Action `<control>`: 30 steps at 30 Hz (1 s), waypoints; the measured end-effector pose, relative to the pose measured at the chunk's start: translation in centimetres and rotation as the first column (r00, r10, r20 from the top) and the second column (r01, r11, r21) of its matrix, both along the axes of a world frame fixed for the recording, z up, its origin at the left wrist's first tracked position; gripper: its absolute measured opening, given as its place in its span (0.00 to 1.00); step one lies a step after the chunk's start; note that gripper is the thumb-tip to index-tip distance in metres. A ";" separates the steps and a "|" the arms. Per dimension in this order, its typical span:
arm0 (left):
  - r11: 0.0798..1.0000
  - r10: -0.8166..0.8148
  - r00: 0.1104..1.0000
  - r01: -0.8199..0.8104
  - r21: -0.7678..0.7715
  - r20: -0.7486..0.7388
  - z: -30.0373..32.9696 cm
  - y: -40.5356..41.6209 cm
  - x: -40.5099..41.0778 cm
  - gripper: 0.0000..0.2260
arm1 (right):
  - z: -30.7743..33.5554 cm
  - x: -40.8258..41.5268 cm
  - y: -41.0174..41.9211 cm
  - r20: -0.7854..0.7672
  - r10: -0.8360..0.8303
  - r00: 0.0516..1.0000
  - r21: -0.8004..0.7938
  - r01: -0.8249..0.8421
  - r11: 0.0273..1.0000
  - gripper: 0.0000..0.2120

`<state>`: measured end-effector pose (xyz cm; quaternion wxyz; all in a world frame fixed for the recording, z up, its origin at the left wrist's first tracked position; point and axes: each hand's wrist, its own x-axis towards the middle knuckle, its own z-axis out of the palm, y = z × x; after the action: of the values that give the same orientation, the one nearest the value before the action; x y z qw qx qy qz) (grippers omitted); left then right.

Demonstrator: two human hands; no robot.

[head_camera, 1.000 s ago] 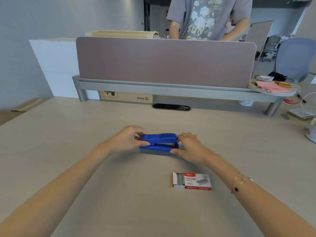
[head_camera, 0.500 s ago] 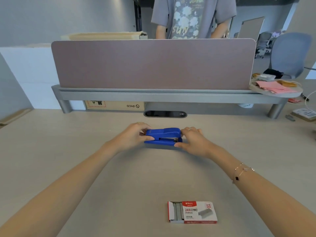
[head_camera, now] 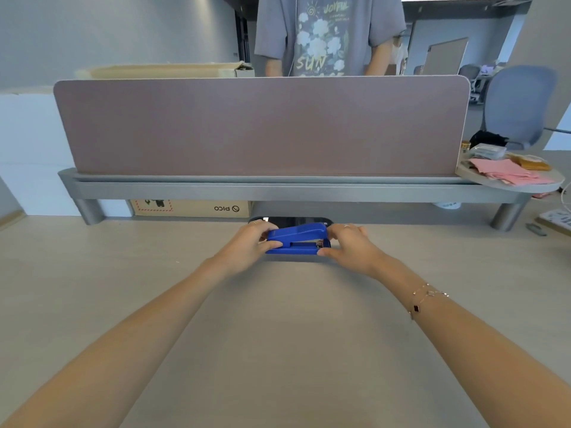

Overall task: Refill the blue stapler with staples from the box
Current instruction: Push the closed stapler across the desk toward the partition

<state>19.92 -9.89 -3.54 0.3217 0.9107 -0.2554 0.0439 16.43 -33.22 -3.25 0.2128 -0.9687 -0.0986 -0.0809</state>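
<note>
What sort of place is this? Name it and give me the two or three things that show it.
Most likely an open-plan office. A fabric privacy divider stands along the back of the pale desk, a swivel office chair sits to the right, and more desks and chairs show in the background. The blue stapler fits too.

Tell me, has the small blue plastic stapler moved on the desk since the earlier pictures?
Yes. The blue stapler went away from the person: before, bare desk separated it from the dark oval cable slot; now it overlaps the slot.

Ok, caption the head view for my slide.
Left hand and right hand grip the closed blue stapler on the desk.
</note>
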 end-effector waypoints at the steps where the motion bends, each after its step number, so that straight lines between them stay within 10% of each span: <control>1: 1.000 0.004 1.000 -0.004 0.008 0.000 0.0 -0.2 0.4 0.08 | -0.1 0.5 0.0 -0.002 -0.005 1.000 -0.005 0.005 1.000 0.12; 30: 0.998 -0.066 0.998 0.066 0.008 0.025 -2.2 -0.6 9.0 0.11 | -2.1 8.0 -0.6 -0.056 -0.087 0.995 0.052 0.090 0.995 0.12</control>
<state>28.91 -10.45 -5.73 0.3164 0.9024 -0.2894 0.0438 24.38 -33.82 -5.31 0.2376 -0.9679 -0.0478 -0.0671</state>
